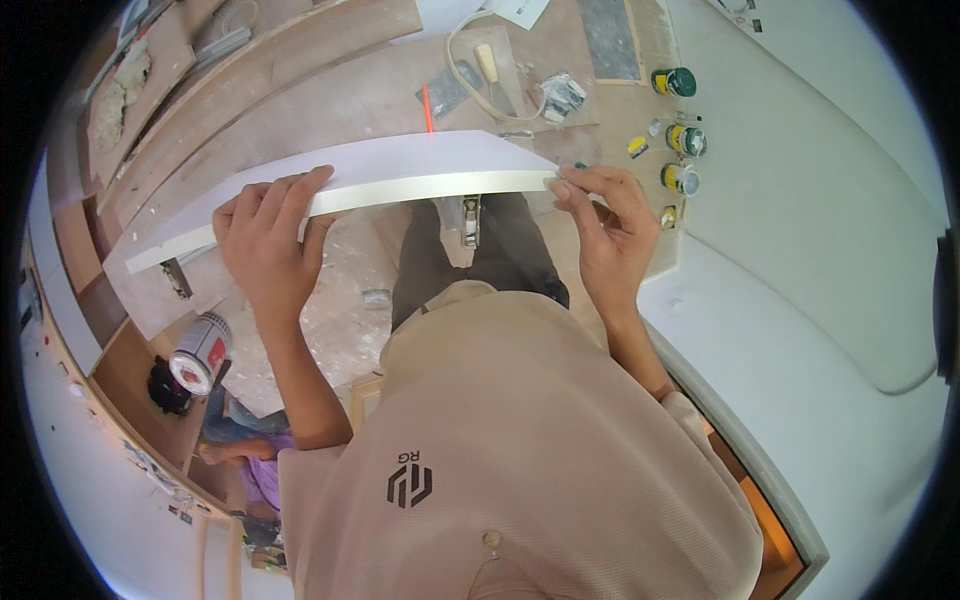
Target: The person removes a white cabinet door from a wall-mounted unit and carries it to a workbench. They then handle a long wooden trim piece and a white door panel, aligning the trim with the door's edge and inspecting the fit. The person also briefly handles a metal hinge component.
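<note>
A long white door panel [420, 153] lies level in front of my body, its pale near edge facing me. My left hand [268, 235] is closed over that edge, left of the middle, with fingers on top and the thumb beneath. At the panel's right end, my right hand [612, 228] pinches the corner between thumb and fingers. One metal hinge [471, 222] sticks out from under the near edge between my hands. A second hinge [177, 279] shows near the left end. The panel's underside is hidden.
Beyond the panel, a dusty board holds a red stick [428, 108] and a tool with a pale wooden handle [486, 63]. Green-lidded jars [674, 82] stand at right. At lower left are a paint bucket [201, 352] and another person in purple [262, 472].
</note>
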Available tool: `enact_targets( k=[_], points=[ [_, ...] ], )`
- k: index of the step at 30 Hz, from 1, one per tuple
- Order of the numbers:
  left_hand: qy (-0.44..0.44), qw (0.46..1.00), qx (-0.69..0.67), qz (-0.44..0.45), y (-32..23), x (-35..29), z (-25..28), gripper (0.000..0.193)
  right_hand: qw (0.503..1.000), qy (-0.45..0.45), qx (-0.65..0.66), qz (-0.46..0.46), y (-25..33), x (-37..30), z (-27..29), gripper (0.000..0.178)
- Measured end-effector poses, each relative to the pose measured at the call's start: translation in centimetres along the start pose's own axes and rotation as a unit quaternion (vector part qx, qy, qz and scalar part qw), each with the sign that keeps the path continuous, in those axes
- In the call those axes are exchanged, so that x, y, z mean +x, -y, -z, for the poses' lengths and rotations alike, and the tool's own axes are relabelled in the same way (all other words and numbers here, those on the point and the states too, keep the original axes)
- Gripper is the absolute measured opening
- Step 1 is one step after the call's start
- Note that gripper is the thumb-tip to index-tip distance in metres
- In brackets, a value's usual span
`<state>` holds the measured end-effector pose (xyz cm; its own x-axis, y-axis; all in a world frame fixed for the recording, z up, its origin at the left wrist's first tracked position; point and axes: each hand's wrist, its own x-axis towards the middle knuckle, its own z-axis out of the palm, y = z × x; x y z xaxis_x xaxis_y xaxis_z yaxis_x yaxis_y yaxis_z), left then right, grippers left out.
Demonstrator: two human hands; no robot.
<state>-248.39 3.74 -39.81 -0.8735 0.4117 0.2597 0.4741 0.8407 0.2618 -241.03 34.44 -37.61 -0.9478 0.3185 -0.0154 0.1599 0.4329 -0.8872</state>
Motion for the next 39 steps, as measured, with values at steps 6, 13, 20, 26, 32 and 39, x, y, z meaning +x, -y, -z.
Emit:
enact_targets(
  k=[6,13,20,26,32,39],
  points=[
    [0.017,1.000,0.005,-0.001,-0.4,0.2,0.6,0.036,0.992,-0.048,-0.073,0.086,-0.3,0.5,-0.8,0.013],
    [0.021,1.000,-0.002,0.001,-0.7,0.1,1.0,0.035,0.966,-0.099,-0.134,0.198,-1.2,0.5,-1.6,0.014],
    [0.003,1.000,-0.013,0.006,-0.9,0.4,1.1,0.032,0.996,-0.069,0.056,-0.024,0.0,-0.8,-1.2,0.018],
    [0.012,1.000,-0.006,0.007,-1.0,0.6,0.9,0.032,0.974,-0.055,0.151,-0.157,0.8,-1.0,-0.5,0.027],
    [0.020,1.000,-0.005,0.002,-1.3,0.5,1.0,0.031,0.953,-0.051,0.187,-0.234,1.3,-0.4,-0.4,0.023],
    [0.012,1.000,-0.014,-0.006,-1.1,0.3,0.9,0.032,0.959,-0.034,0.175,-0.221,0.8,-0.3,-0.4,0.020]
  ],
)
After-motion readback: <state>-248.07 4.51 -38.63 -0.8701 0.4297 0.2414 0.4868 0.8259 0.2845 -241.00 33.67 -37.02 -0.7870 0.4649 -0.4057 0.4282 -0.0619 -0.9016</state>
